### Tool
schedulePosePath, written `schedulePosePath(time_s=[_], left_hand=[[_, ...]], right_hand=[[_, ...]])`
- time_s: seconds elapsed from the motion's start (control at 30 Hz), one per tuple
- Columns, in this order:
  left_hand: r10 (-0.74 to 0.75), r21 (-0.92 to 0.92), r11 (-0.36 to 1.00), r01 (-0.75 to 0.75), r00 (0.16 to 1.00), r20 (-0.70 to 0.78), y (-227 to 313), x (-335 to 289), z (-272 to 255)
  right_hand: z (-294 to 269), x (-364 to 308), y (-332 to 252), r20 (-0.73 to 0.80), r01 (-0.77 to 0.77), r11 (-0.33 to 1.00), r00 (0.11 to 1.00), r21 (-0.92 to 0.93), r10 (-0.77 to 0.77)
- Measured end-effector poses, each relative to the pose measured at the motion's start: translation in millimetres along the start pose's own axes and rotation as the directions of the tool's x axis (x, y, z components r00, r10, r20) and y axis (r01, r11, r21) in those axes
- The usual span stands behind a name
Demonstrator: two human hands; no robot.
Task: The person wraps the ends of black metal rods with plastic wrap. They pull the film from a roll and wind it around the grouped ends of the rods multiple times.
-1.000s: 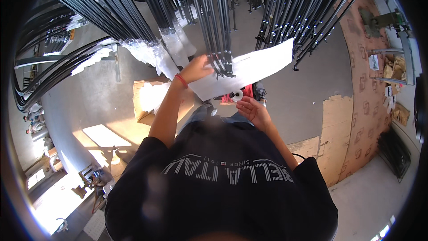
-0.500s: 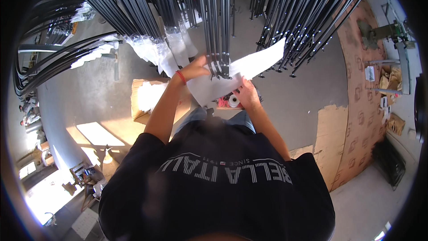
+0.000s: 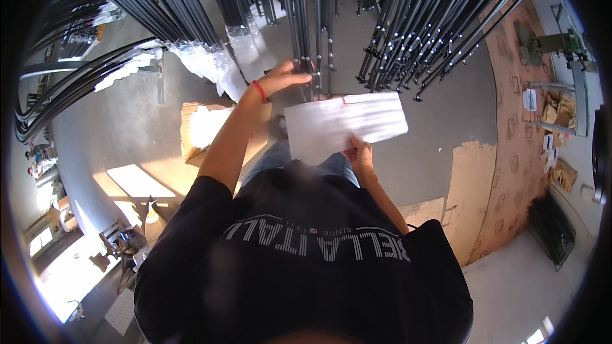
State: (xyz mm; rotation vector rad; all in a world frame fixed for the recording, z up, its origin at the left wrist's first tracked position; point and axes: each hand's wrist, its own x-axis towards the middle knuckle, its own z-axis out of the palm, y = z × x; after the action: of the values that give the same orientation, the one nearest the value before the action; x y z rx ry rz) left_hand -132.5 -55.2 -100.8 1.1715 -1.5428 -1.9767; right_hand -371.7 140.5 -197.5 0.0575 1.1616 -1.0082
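My right hand (image 3: 361, 155) pinches the lower edge of a white packing sheet (image 3: 344, 121), which is spread flat in front of my body. Close to the sheet's upper left corner, my left hand (image 3: 287, 79) grips the lower part of a narrow group of black metal tubes (image 3: 299, 32). Its thumb lies across their front, while the other fingers are partly hidden behind them. Those tube ends come down just above the sheet's top edge.
More black tubes (image 3: 408, 44) hang at the right, and others (image 3: 150, 6) at the left have ends wrapped in clear plastic (image 3: 207, 64). An open cardboard box (image 3: 190, 134) stands left of my legs. Flattened cardboard (image 3: 472, 185) covers floor at the right.
The white sheet has come away from the tube ends, down toward my body, and now lies flatter. My right hand moved down with it. My left hand shifted slightly up along the tubes.
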Motion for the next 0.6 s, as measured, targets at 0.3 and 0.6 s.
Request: schedulePosePath(time_s=[0.3, 0.6], left_hand=[[0.150, 0.223, 0.971, -0.089, 0.950, -0.274, -1.6, -24.6, 36.9], [0.039, 0.815, 0.577, 0.049, 0.995, -0.087, -8.7, -63.9, 83.9]], right_hand=[[53.6, -34.4, -47.9, -0.182, 0.138, 0.977, 0.969, -0.165, -0.168], [101.5, -32.4, -66.4, 0.035, 0.084, 0.903, 0.996, -0.421, -0.076]])
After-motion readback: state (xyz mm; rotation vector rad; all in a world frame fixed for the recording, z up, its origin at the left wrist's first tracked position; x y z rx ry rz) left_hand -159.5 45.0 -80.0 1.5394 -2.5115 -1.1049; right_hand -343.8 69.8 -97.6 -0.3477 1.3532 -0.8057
